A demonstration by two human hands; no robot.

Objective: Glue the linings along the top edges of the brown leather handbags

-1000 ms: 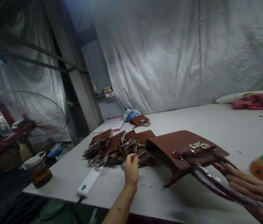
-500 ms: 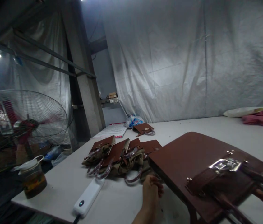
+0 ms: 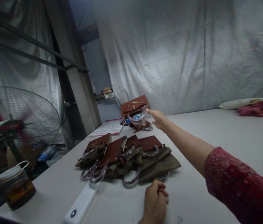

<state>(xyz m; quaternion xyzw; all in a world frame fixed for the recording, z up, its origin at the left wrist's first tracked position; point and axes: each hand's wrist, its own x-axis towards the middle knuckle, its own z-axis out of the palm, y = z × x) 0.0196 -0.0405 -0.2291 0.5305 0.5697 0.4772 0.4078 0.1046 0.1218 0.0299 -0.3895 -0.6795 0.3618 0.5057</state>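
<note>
Nearest, at the lower edge: left hand (image 3: 155, 202), knuckles up, resting on the white table (image 3: 227, 140), fingers bent and drawn close together; whether pinching anything, not to be told. Just left of it, a white power strip (image 3: 80, 206) lying lengthwise at the table's near edge. Further left, at the corner, a lidded jar (image 3: 15, 189) of dark liquid, upright.

Just beyond the left hand: a pile of bags (image 3: 126, 154), brown flaps uppermost, olive linings spread out, clear-wrapped handles curling toward the viewer.

From the lower right, reaching across the table above the pile: a forearm in a red sleeve (image 3: 238, 186), ending in the right hand (image 3: 159, 119), fingers straight and slightly spread, gripping nothing.

Just past those fingertips, at the far left of the table: the brown bag (image 3: 133, 106), tilted, metal clasp showing, clear handles hanging below; touching the fingertips or just apart, not to be told. Under it, a smaller bag (image 3: 143, 126) and a blue-and-white plastic bag (image 3: 136, 117); beside them, a printed sheet of paper (image 3: 108, 127).

Off the table to the left: a standing fan (image 3: 17, 124). Far right: pink cloth (image 3: 259, 109). Behind everything: a grey tarpaulin (image 3: 192, 56).
</note>
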